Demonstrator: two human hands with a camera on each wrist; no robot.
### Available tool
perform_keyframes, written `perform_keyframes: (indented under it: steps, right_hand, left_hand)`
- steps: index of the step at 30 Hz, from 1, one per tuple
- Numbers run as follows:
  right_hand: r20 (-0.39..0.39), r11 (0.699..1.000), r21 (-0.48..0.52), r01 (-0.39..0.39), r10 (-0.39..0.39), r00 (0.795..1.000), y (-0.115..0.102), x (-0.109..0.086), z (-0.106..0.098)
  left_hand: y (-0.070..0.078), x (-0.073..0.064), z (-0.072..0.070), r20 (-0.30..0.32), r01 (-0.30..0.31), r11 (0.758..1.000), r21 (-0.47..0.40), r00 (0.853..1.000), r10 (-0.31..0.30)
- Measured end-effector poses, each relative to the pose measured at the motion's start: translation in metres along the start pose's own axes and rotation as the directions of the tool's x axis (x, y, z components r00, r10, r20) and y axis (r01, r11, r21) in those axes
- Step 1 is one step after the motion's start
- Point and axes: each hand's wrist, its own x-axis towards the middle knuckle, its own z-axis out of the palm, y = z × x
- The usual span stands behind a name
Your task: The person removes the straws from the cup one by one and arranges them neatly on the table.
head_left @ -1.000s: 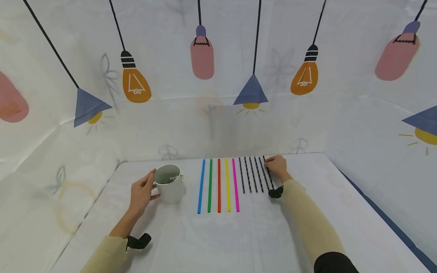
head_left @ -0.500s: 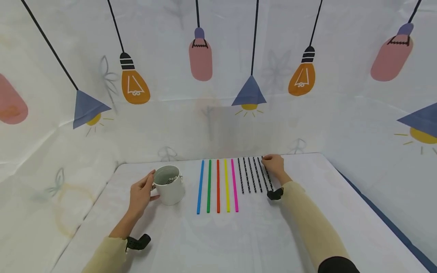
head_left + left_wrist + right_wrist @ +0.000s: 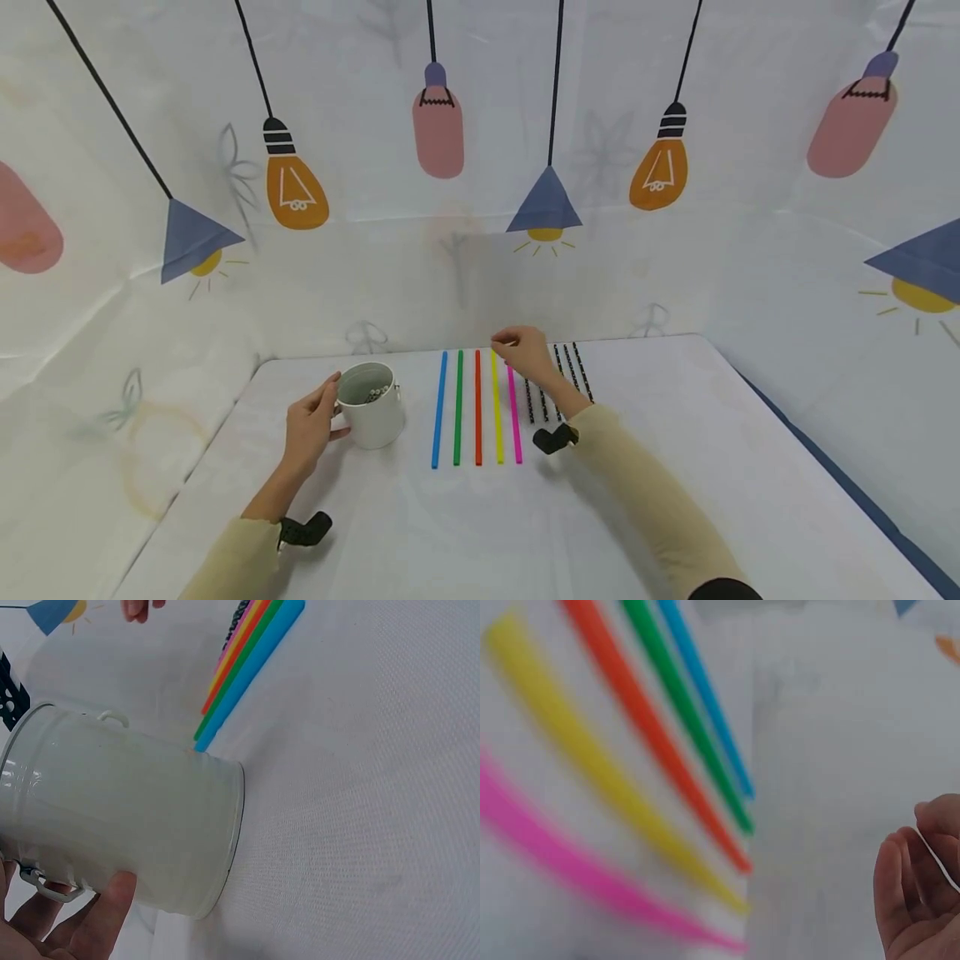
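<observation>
A small pale bucket (image 3: pixel 375 421) with side lugs stands upright on the white table, and speckled black-and-white pieces (image 3: pixel 378 394) show inside it. My left hand (image 3: pixel 309 429) holds the bucket's left side around a lug. Coloured straws lie in a row to its right: blue (image 3: pixel 439 410), green (image 3: pixel 458 408), red (image 3: pixel 477 408), yellow (image 3: pixel 497 412) and pink (image 3: pixel 514 417). My right hand (image 3: pixel 527 354) hovers over the far ends of the yellow and pink straws. Its fingers are loosely bent, with nothing between them in the right wrist view. Several shorter black dotted straws (image 3: pixel 573 367) lie further right, partly hidden by that hand.
Behind the table rises a white cloth backdrop (image 3: pixel 337 283) printed with hanging lamps and bulbs. A black band-mounted camera sits on each wrist, the left one (image 3: pixel 306 530) low over the table. The white tabletop (image 3: pixel 465 533) stretches toward me.
My right hand has left the far end of the rightmost black dotted straw and moved left, over the yellow and pink straws. The left hand stays at the bucket.
</observation>
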Motion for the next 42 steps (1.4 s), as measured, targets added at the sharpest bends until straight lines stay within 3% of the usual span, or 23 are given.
perform_keyframes:
  steps: [5,14,18,24,28,34,42]
  right_hand:
    - [0.078,0.995,0.032,0.091,-0.093,0.993,-0.041,-0.007,0.039]
    - [0.200,0.981,0.057,0.187,-0.194,0.960,-0.089,-0.028,0.088]
    - [0.240,0.976,0.081,0.204,-0.218,0.946,-0.098,-0.038,0.102]
    - [0.257,0.955,0.097,0.279,-0.295,0.920,-0.102,-0.049,0.117]
    - [0.210,0.938,0.081,0.337,-0.346,0.914,-0.099,-0.051,0.124]
    - [0.141,0.901,0.074,0.428,-0.434,0.890,-0.099,-0.051,0.124]
    - [0.095,0.903,0.123,0.411,-0.423,0.901,-0.119,-0.060,0.096]
  left_hand:
    - [0.005,-0.002,0.000,0.009,0.004,1.000,-0.006,1.000,-0.004]
    - [0.037,-0.018,0.004,-0.006,-0.001,1.000,0.005,1.000,0.001]
    - [0.032,-0.015,0.005,-0.005,0.000,1.000,-0.005,1.000,0.000]
    - [0.008,-0.004,0.003,-0.007,-0.001,1.000,-0.024,1.000,0.001]
    - [0.001,-0.001,0.003,-0.016,-0.012,1.000,-0.009,1.000,0.012]
    - [-0.001,0.000,0.004,-0.008,-0.028,0.999,-0.033,1.000,0.028]
    - [-0.001,0.000,0.002,-0.014,0.002,1.000,-0.008,1.000,-0.002]
